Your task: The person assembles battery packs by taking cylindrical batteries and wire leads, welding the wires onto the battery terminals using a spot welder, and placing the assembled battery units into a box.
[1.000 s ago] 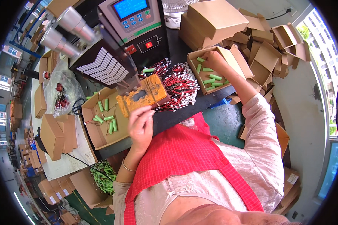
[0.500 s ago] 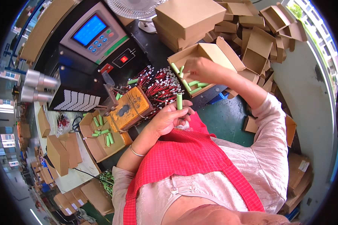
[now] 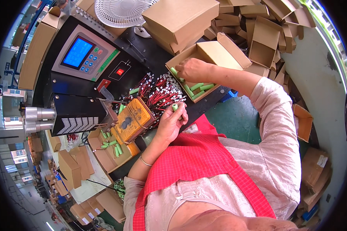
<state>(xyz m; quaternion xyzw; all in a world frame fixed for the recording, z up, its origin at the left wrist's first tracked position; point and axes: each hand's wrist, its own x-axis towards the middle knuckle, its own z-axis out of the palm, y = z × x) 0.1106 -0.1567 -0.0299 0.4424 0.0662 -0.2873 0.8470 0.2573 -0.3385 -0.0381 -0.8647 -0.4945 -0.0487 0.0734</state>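
My left hand (image 3: 171, 122) is closed around a green cylindrical battery cell (image 3: 175, 107), whose end sticks up past the thumb and fingers. Up and to the right, my right hand (image 3: 194, 70) reaches into an open cardboard box (image 3: 216, 54) with several green cells (image 3: 197, 87) along its near side. Its fingers are bent down and drawn together among the cells; whatever they grip is hidden. Red and black wire leads (image 3: 158, 94) with white connectors lie heaped between the box and a yellow block (image 3: 132, 119).
A black machine (image 3: 71, 77) with a blue screen stands at the left. Below the yellow block is a cardboard tray (image 3: 107, 159) holding wired green cells. A closed carton (image 3: 181, 19), a white fan (image 3: 121, 11) and a pile of open boxes (image 3: 264, 38) fill the far side.
My right hand has shifted slightly left and lower over the cells in the box. The cell in my left hand has tipped from upright toward the camera. The whole view has turned a little.
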